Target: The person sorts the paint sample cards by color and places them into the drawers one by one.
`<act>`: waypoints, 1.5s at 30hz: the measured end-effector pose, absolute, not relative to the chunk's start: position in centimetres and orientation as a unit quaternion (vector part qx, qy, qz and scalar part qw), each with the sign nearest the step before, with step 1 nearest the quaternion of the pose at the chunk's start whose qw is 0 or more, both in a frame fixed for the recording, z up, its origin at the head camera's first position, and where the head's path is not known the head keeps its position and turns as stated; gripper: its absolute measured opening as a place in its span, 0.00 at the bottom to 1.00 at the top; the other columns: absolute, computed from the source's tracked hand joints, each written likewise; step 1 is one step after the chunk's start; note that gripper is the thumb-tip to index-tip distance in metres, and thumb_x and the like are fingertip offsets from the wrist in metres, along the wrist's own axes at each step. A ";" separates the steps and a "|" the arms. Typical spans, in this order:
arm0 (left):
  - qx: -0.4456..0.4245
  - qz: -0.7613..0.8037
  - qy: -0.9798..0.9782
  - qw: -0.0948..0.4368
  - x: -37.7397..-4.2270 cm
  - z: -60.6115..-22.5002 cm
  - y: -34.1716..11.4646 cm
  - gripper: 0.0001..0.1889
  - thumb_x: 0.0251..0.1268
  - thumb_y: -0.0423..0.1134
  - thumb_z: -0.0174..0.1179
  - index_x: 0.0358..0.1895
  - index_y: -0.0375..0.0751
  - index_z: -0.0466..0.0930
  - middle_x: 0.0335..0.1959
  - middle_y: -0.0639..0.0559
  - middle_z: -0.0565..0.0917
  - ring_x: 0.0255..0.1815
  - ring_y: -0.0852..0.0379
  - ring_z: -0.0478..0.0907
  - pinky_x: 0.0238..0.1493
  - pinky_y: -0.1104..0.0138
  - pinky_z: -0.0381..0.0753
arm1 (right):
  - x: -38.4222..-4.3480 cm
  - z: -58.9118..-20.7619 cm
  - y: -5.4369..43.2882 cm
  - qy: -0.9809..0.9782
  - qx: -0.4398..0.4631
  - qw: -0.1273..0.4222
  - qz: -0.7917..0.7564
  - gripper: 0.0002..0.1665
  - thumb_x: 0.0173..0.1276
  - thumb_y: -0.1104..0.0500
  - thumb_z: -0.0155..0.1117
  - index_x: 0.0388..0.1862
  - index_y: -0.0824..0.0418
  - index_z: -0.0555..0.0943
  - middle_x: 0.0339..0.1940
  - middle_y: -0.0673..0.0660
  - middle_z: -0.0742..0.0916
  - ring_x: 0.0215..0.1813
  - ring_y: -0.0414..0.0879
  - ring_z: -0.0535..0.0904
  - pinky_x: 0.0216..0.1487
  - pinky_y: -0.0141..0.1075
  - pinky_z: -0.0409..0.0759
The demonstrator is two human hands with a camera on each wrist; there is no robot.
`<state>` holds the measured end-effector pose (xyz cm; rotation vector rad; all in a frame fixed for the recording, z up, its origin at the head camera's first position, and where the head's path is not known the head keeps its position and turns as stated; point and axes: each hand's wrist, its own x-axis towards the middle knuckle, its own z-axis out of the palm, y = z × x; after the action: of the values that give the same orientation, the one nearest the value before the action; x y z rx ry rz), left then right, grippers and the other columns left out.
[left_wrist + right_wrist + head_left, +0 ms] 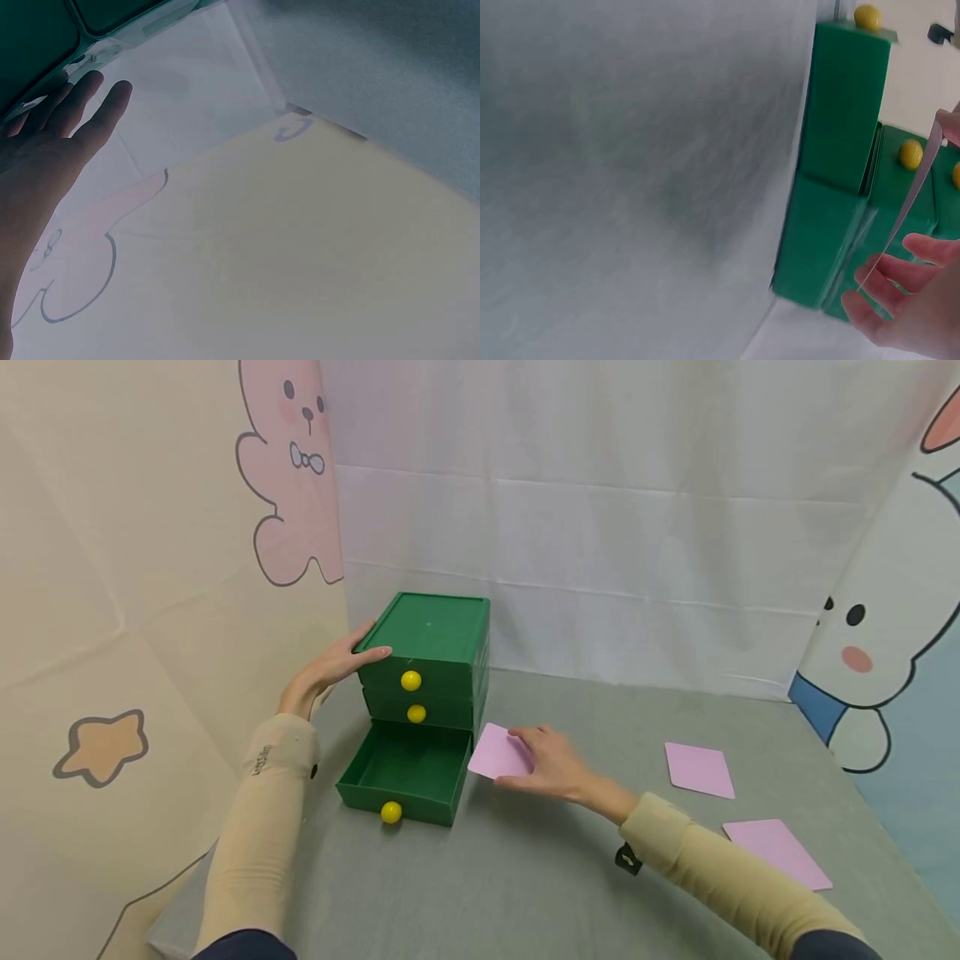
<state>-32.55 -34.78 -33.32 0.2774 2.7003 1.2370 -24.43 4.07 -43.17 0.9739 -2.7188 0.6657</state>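
Fingers of right hand (551, 764) pinch pink card (501, 753) (left hand (333, 666) flat against green drawer unit (431, 647))

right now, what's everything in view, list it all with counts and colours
drawer unit: 1, green, left-centre of table, bottom drawer pulled open
knobs: 3, yellow, one per drawer front
cards: 3, pink; one held beside the open drawer, two lying flat at right
table: 1, grey cloth
backdrops: white behind, cartoon-printed at both sides
hands: left hand rests on the unit's upper left side; right hand pinches the card
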 end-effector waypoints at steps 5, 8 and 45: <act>0.089 0.406 0.906 0.080 -32.6 -33.2 -34.9 0.46 0.65 0.67 0.51 0.77 0.68 0.30 0.81 0.52 0.35 0.80 0.40 0.33 0.72 0.32 0.40 | -23.9 -42.9 2.4 -0.904 0.351 0.081 0.228 0.45 0.49 0.34 0.70 0.61 0.58 0.77 0.53 0.54 0.85 0.50 0.48 0.76 0.42 0.36 0.76; 0.086 0.404 0.907 0.079 -32.6 -33.2 -34.9 0.46 0.64 0.67 0.51 0.77 0.68 0.31 0.81 0.52 0.35 0.80 0.39 0.33 0.72 0.32 0.41 | -23.7 -42.9 1.2 -0.899 0.367 0.076 0.226 0.44 0.50 0.34 0.70 0.61 0.57 0.77 0.54 0.53 0.85 0.51 0.48 0.76 0.42 0.36 0.75; 0.078 0.411 0.905 0.075 -32.1 -32.8 -34.5 0.45 0.65 0.66 0.51 0.77 0.67 0.32 0.81 0.54 0.36 0.81 0.43 0.34 0.74 0.35 0.41 | -24.9 -44.0 -8.0 -0.893 0.384 -0.002 0.235 0.42 0.59 0.33 0.63 0.64 0.56 0.74 0.67 0.57 0.77 0.65 0.54 0.70 0.66 0.49 0.71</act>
<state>-32.08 -34.51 -32.82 0.2329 2.7151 1.2318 -24.91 -7.97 -43.98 1.2088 -2.8077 0.7396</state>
